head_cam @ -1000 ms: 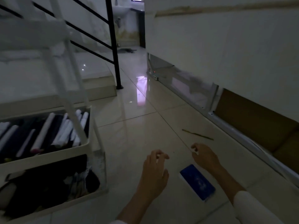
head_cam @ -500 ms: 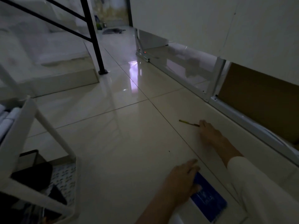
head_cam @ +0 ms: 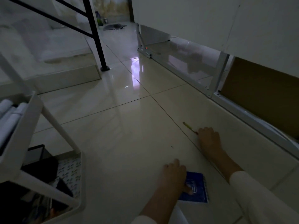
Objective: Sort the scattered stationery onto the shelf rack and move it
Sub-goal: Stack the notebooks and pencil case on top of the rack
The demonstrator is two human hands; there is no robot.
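1 pencil (head_cam: 189, 127) end in R hand (head_cam: 208, 139), notebook (head_cam: 196, 189) under L hand (head_cam: 174, 177) thumb

A glossy tiled floor (head_cam: 113, 126) with dark grout lines filled most of the view, a pale patch of light (head_cam: 135, 70) mirrored on it. A black railing post (head_cam: 97, 38) stood at the corner of a low step (head_cam: 64, 70). Along the right ran a white wall panel (head_cam: 210, 21) above a white metal frame (head_cam: 215, 73) and a brown board (head_cam: 262, 88). A small red light (head_cam: 146, 48) glowed by the frame's far end, and a dark mat (head_cam: 114, 27) lay far back.
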